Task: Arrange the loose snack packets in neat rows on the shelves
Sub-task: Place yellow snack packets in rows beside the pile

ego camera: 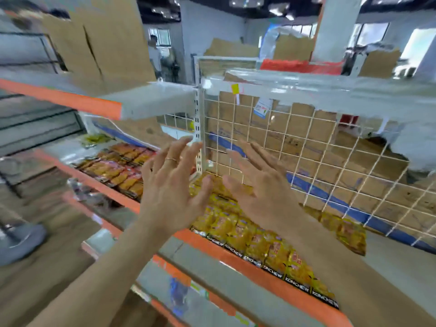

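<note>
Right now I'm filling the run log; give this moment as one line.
left hand open | right hand open | both over yellow packets | nothing held

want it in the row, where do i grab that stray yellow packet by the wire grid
Probably pinch the stray yellow packet by its near edge, coming from the front with the right hand: it lies loose, and the wire grid closes off the back.

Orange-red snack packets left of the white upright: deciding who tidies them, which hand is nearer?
Left. The left hand is open just right of the orange-red snack packets; the right hand is farther right, above the yellow snack packets.
</note>
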The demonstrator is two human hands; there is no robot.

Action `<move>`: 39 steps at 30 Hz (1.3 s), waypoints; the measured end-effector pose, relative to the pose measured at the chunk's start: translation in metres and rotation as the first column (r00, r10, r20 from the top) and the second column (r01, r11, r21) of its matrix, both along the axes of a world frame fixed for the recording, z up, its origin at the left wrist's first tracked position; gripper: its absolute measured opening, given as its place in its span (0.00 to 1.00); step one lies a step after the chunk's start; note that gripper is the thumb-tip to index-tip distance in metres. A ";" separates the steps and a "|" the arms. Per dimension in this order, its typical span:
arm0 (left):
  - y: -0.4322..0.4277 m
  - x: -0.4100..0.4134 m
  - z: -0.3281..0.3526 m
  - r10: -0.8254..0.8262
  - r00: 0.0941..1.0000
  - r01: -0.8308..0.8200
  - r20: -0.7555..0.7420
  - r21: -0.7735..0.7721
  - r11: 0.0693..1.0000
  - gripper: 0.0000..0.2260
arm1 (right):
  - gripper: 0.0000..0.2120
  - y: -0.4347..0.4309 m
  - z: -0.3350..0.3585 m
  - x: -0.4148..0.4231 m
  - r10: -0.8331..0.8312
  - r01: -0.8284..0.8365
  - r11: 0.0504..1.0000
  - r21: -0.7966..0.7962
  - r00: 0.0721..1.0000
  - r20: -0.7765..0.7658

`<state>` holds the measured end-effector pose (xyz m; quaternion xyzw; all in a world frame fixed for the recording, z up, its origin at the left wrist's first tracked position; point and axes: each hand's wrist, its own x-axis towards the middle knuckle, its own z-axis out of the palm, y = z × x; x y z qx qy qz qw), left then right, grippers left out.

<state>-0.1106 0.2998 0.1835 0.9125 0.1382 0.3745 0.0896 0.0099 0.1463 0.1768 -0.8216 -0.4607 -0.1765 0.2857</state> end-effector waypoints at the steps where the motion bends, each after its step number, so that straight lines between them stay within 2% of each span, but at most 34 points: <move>1: 0.009 -0.015 0.005 0.015 1.000 -0.015 0.005 0.013 1.000 0.29 | 0.31 0.013 0.006 -0.015 0.023 -0.023 1.000 0.001 1.000 0.020; 9: 0.069 -0.123 0.041 0.124 0.989 -0.128 0.082 0.045 0.991 0.29 | 0.27 0.083 0.051 -0.114 0.168 -0.173 0.982 0.081 0.984 0.066; 18: 0.116 -0.205 0.046 0.249 0.968 -0.249 -0.001 0.016 0.968 0.31 | 0.26 0.138 0.054 -0.171 0.267 -0.271 0.955 0.118 0.962 0.051; 25: 0.141 -0.219 0.030 0.294 0.954 -0.294 -0.051 0.013 0.956 0.28 | 0.26 0.166 0.041 -0.182 0.308 -0.308 0.950 0.050 0.951 0.013; 34: 0.192 -0.198 0.024 0.360 0.927 -0.360 -0.103 0.020 0.933 0.26 | 0.27 0.227 0.024 -0.154 0.382 -0.381 0.924 0.026 0.924 -0.027; 39: 0.230 -0.184 0.029 0.412 0.898 -0.414 -0.155 0.020 0.910 0.29 | 0.28 0.274 0.030 -0.134 0.421 -0.421 0.907 0.021 0.903 -0.089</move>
